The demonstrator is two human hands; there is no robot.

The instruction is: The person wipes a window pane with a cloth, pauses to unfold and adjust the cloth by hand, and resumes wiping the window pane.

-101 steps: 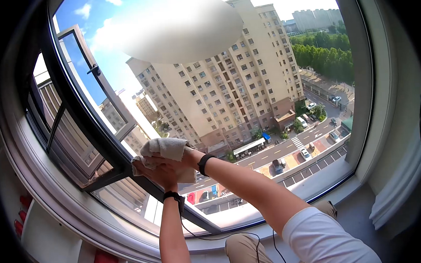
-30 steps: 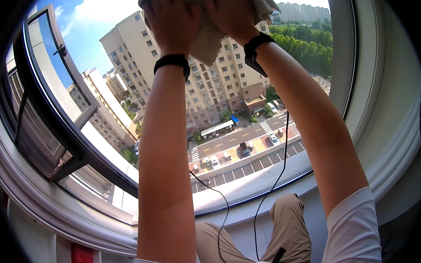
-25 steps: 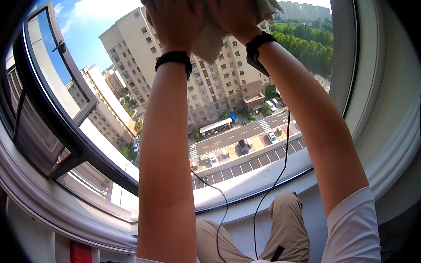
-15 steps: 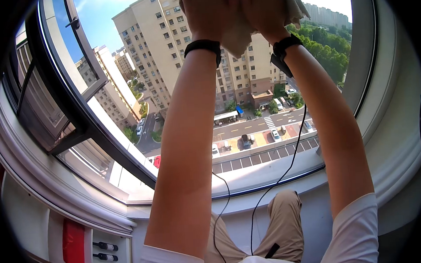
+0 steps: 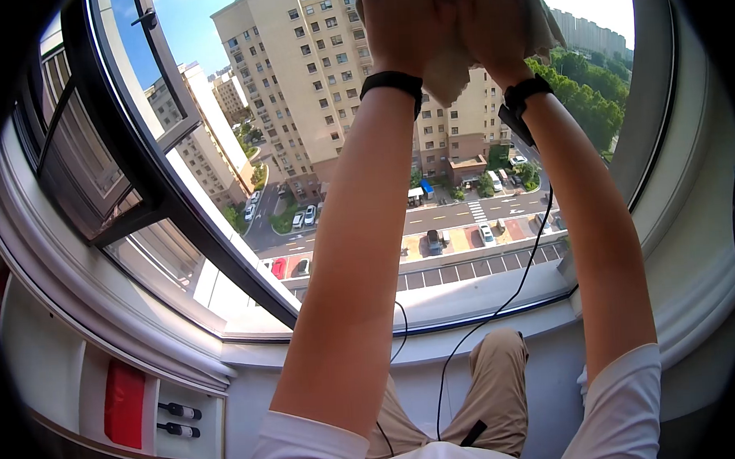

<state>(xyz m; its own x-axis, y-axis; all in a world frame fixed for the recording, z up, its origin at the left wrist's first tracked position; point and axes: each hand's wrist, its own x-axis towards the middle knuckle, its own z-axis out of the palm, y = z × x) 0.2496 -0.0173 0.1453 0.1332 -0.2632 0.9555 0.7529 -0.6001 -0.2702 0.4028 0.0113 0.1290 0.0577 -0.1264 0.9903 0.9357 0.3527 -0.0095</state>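
Both of my arms reach up to the top of the view, against the large window pane. My left hand (image 5: 404,31) presses on a greyish-beige cloth (image 5: 445,80), its fingers dark and partly cut off by the top edge. Close beside it on the right, my right hand (image 5: 498,23) lies on the same cloth, whose ragged edge hangs out below and to the right of the hands. The fingertips of both hands are hard to make out. Each wrist wears a black band.
At the left, a dark window frame (image 5: 182,209) runs diagonally beside an open sash with a handle (image 5: 145,18). A shelf (image 5: 217,437) at the lower left holds a red box (image 5: 124,404) and two bottles (image 5: 179,430). Black cables (image 5: 514,293) hang between my arms.
From the lower left by the dark frame, both hands have gone up with the cloth. Lately they have shifted right in the view, closer together, while the scene outside has also shifted right.
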